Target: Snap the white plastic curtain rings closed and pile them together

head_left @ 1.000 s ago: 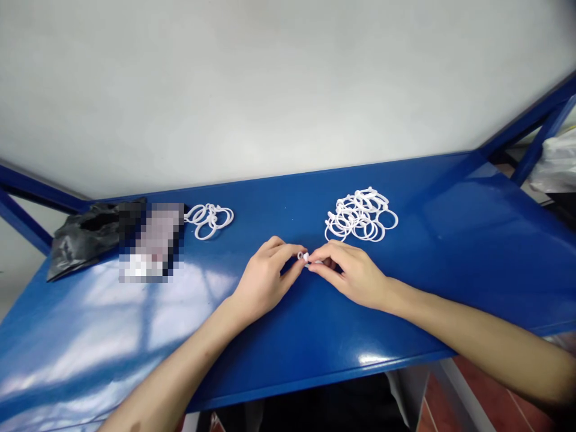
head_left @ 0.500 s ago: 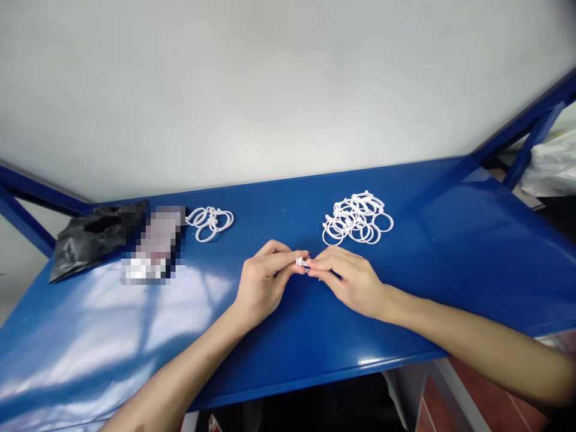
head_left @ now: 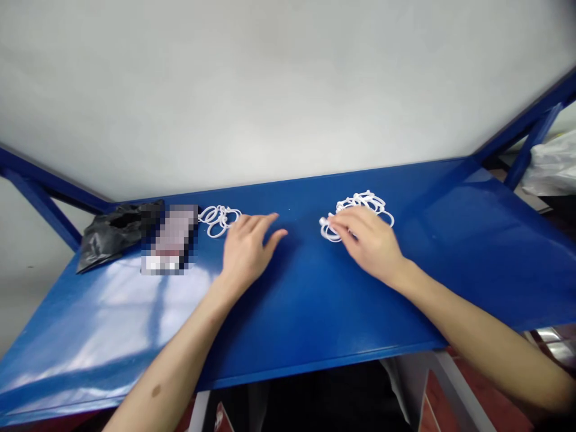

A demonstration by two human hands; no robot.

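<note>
Your L hand (head_left: 245, 249) is spread nr the smaller grp of white rings (head_left: 222, 218). Your R hand (head_left: 372, 245) pinches a white ring (head_left: 323, 221) nr the lgr pile (head_left: 368, 195) on the tabletop (head_left: 292, 318).

Your glossy, flat blue tabletop (head_left: 306, 324) shows bright reflections at the left. Toward its back left you have a crumpled black plastic bag (head_left: 101, 243), just beside it a rectangular, pixel-blurred object (head_left: 174, 234), then a small cluster of thin white rings (head_left: 222, 217). A larger heap of such rings (head_left: 357, 198) lies right of centre.
</note>
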